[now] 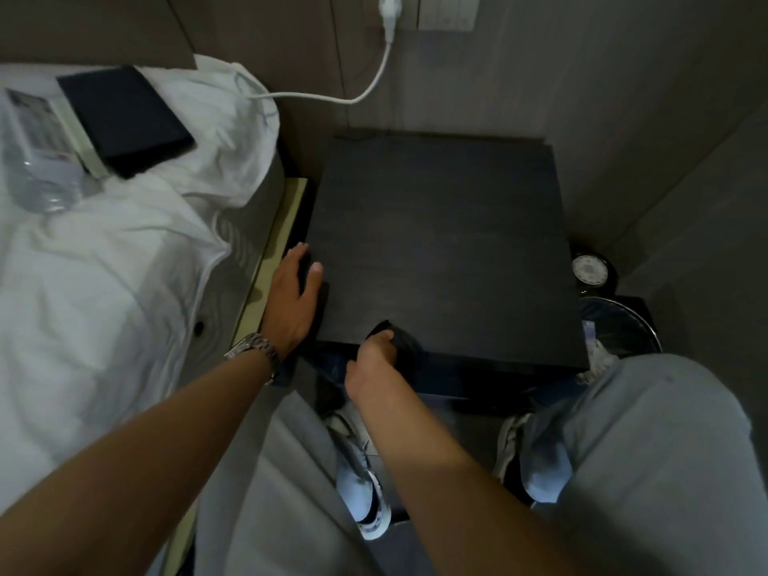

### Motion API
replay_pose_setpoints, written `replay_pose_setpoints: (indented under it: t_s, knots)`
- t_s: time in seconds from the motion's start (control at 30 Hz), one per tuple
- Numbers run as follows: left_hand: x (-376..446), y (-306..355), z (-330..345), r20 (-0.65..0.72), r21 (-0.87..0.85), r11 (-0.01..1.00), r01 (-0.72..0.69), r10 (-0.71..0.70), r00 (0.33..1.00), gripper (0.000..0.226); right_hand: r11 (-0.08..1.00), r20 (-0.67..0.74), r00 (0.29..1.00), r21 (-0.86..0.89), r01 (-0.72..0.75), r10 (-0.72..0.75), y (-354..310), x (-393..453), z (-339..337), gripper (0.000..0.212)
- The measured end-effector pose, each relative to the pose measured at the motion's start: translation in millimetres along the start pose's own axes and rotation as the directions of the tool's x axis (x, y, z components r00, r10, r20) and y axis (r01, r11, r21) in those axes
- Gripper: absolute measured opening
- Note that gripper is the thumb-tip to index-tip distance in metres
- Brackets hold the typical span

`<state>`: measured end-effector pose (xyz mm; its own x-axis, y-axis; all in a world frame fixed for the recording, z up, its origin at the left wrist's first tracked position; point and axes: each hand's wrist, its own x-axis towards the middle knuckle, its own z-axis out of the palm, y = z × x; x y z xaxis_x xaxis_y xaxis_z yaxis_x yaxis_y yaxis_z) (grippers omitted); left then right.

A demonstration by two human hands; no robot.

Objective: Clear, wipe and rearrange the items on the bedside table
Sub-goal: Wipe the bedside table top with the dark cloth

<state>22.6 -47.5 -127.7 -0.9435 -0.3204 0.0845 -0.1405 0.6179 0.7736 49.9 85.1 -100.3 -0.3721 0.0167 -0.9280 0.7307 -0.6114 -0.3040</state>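
Two hands: left hand (296, 293) flat on bedside table (440, 243); right hand (371, 359) grips one cloth (401, 338).

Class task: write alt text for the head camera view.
A person's right hand grips a dark cloth at the front edge of a bare black bedside table; the left hand rests on its left edge. A book lies on the bed.

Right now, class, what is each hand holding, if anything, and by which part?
The right hand grips a bunched dark cloth by its near end at the black bedside table's front edge. The left hand holds nothing; it rests on the table's left edge.
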Motion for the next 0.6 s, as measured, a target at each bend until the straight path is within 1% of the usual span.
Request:
replay_pose_setpoints:
  t_s: [0.07, 0.13, 0.23, 0.33, 0.43, 0.53, 0.6]
  knots:
    - [-1, -3, -4, -0.005, -0.034, 0.999, 0.024, -0.024, 1.0, 0.054, 0.999, 0.02, 1.0, -0.037, -0.022, 0.023, 8, -4, 8, 0.071]
    - [-3, -4, -9, -0.022, -0.076, 0.995, 0.064, -0.066, 0.998, 0.051, 0.997, 0.078, 0.996, -0.063, -0.045, 0.05, 16, -10, 17, 0.066]
    - [-5, -5, -18, -0.043, -0.179, 0.971, 0.161, -0.171, 0.984, 0.042, 0.994, 0.152, 0.984, -0.062, -0.086, 0.094, 26, -17, 29, 0.063]
    - [-6, -15, -29, -0.037, -0.255, 0.938, 0.234, -0.251, 0.967, 0.033, 0.994, 0.179, 0.978, -0.041, -0.102, 0.108, 38, -17, 42, 0.063]
    - [-8, -24, -35, -0.012, -0.355, 0.888, 0.294, -0.318, 0.948, 0.033, 0.993, 0.195, 0.974, 0.0, -0.116, 0.114, 48, -19, 53, 0.063]
    - [-10, -27, -38, 0.009, -0.404, 0.858, 0.318, -0.344, 0.939, 0.034, 0.986, 0.206, 0.968, 0.052, -0.158, 0.144, 57, -16, 63, 0.064]
    - [-9, -28, -37, 0.01, -0.436, 0.84, 0.324, -0.356, 0.935, 0.033, 0.985, 0.202, 0.969, 0.062, -0.16, 0.145, 59, -18, 70, 0.06]
